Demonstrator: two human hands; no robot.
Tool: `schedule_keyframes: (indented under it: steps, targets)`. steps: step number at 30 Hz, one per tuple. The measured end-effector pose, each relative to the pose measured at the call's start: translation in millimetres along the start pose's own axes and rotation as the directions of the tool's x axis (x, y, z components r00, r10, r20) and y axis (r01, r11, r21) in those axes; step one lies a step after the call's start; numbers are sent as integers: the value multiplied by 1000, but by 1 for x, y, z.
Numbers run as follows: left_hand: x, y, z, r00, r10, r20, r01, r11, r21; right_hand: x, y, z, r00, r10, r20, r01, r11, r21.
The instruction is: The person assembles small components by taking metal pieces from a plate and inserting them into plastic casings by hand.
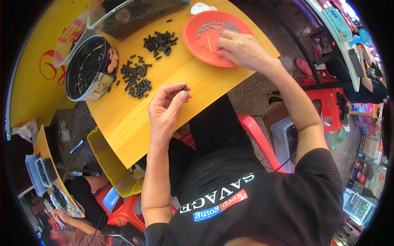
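My left hand (164,112) is raised over the near edge of the yellow wooden table (205,80). Its thumb and fingers pinch a small black tubular piece (184,87). At the right, my right hand (244,51) reaches into a red plastic plate (192,46), fingertips pressed together; what they hold, if anything, is hidden. Small grey pieces (217,27) lie in an arc in the plate, beside a thin light stick (209,44). Loose black tubular pieces form one pile (161,42) left of the plate and another pile (135,78) nearer my left hand.
A round tin (73,92) and a clear plastic bin (139,18) at the table's far left hold more black pieces. Crumpled white paper (202,8) lies behind the plate. Below are a yellow crate (102,153) and red stools. Another person's hand (61,216) shows at lower left.
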State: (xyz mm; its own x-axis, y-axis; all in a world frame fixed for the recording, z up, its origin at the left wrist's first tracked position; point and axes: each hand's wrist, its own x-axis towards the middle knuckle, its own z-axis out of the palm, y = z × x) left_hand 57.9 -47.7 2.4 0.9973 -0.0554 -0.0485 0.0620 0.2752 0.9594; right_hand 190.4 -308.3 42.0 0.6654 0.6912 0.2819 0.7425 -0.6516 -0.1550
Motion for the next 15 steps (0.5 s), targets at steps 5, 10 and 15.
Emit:
schedule_keyframes:
  steps: [5, 10, 15]
  targets:
    - [-3, 6, 5, 1000, -5, -9, 4, 994, -113, 5, -37, -12, 974, 189, -122, -104, 859, 501]
    - [-9, 7, 9, 1000, 5, -18, -8, 986, -167, 3, -91, 8, 961, 233, -149, -40, 650, 759]
    - [-16, 9, 9, 999, 7, -35, -13, 981, -192, 0, -114, 20, 960, 265, -87, -35, 424, 905]
